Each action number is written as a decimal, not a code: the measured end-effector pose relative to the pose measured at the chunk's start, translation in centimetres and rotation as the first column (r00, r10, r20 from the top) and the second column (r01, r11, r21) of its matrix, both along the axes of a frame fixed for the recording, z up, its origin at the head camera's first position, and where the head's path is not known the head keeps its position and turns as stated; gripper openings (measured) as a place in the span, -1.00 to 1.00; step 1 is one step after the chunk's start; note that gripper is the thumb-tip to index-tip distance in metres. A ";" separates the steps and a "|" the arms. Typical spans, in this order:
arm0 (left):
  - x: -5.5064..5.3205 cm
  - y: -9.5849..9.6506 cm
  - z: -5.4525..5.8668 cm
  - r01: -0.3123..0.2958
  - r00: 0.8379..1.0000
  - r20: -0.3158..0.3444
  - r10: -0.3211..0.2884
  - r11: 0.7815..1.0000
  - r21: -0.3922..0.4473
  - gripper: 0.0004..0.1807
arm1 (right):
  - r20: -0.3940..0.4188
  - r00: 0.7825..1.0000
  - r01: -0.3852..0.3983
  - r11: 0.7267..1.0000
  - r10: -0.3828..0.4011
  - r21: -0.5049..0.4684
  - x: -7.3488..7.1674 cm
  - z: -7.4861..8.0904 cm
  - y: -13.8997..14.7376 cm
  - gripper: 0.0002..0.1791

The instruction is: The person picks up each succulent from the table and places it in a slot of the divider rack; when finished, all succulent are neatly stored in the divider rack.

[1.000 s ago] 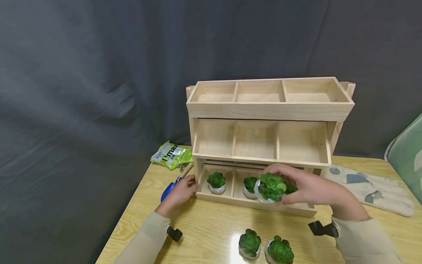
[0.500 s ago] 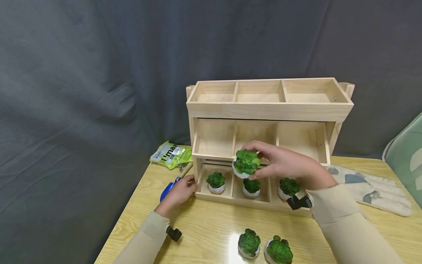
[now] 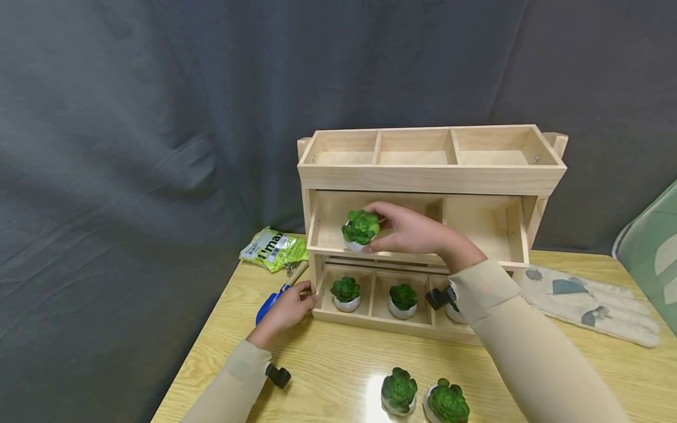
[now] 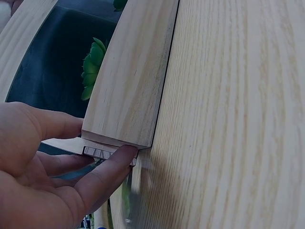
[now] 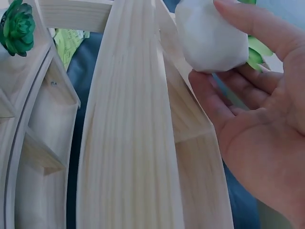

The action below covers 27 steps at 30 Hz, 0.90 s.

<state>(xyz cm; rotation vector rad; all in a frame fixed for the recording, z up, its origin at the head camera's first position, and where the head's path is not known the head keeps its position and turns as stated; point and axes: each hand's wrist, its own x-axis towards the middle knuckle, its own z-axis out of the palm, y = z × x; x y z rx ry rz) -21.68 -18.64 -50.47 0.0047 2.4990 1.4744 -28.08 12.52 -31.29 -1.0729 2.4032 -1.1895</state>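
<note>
Head view: your right hand (image 3: 411, 230) pinches potted succulent (image 3: 361, 228), left hand (image 3: 288, 306) grips rack (image 3: 433, 178); keep pot (image 5: 212, 40) level, clear of tray lip (image 3: 328, 251).

A hard white glare sits on the tabletop (image 3: 317, 376) low in the head view, while the dark curtain (image 3: 211, 88) swallows light above. Both wrist views look dimmer, greyish; in the right one the wooden shelf (image 5: 52, 105) bows at far left.
</note>
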 end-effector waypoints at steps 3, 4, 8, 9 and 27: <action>0.1 0.0 0.1 0.006 1.000 -0.002 -0.006 1.000 0.000 -0.42 | 0.014 1.000 0.006 1.000 -0.006 0.013 -0.7 0.2 -1.1 -0.29; 0.1 0.0 0.1 0.005 1.000 -0.002 -0.005 1.000 0.000 -0.42 | 0.017 1.000 0.006 1.000 -0.006 0.017 -0.9 0.2 -1.5 -0.29; 0.2 0.0 0.2 0.004 1.000 -0.009 -0.004 1.000 0.002 -0.44 | -0.007 1.000 0.031 0.998 -0.030 0.061 -1.5 0.7 -2.9 -0.24; 0.2 0.0 0.2 0.005 1.000 -0.012 -0.005 1.000 0.003 -0.44 | -0.014 0.999 0.043 0.996 -0.042 0.075 -1.6 0.8 -3.2 -0.24; 0.2 -0.1 0.0 -0.012 1.000 0.003 0.012 1.000 0.006 -0.42 | -0.133 0.988 0.118 0.950 -0.082 0.288 -2.8 0.6 -7.7 -0.25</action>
